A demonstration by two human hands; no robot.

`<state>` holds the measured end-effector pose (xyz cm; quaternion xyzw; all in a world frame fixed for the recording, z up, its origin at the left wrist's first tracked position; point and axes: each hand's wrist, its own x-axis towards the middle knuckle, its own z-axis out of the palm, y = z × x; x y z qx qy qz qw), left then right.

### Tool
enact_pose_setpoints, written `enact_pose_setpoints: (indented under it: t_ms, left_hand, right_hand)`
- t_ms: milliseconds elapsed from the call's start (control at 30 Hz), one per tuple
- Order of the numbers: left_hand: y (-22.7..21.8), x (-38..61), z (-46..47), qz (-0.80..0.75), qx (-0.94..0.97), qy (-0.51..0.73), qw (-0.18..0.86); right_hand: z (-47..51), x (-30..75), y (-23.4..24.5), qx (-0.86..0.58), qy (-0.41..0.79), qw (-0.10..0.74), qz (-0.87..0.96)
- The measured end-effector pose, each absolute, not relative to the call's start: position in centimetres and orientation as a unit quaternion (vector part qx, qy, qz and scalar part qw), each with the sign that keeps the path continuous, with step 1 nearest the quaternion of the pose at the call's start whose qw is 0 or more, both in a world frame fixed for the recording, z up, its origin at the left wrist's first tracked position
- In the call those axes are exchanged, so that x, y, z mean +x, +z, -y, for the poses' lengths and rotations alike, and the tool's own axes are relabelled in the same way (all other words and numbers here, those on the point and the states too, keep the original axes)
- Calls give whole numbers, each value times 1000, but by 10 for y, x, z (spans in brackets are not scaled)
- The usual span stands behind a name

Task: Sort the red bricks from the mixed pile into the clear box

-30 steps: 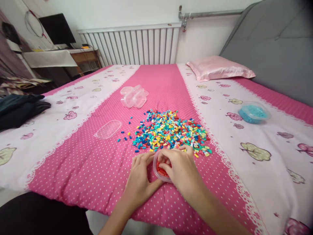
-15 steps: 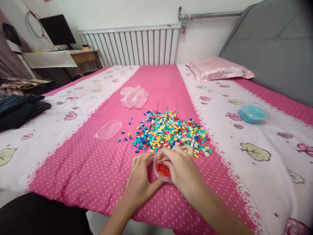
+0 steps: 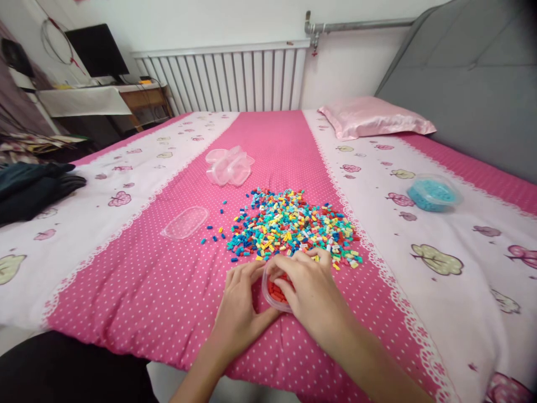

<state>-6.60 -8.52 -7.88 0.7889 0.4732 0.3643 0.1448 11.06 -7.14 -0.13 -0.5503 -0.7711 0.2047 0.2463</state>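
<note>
A small clear plastic container [image 3: 272, 302] with red toy bricks [image 3: 276, 291] in it sits at the front of the bed. My left hand [image 3: 241, 299] is curved around its left side, fingers and thumb against the wall. From the right, my right hand [image 3: 308, 285] reaches over the rim, its thumb and index finger bent close together inside, by the red bricks. Whatever is between those fingertips is hidden. Just beyond my hands lies a wide pile of small multicoloured toy bricks [image 3: 289, 221].
An oval clear lid [image 3: 185, 222] lies left of the pile. Farther back are several stacked clear containers or lids [image 3: 229, 166]. A container of light-blue bricks [image 3: 434, 194] stands at the right. There are also a pink pillow [image 3: 375, 116] and dark folded cloth [image 3: 37, 187].
My right thumb and index finger have shifted slightly inside the container, and the red bricks there lie differently. My left hand keeps its hold. The view has shifted very slightly.
</note>
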Motion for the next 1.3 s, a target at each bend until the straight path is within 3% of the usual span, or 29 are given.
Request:
enact_pose_setpoints:
  t_ms: [1300]
  left_hand:
    - [-77,-64,86,-478,787,360,152]
  right_hand:
    - [69,103,-8,-569,201,263,753]
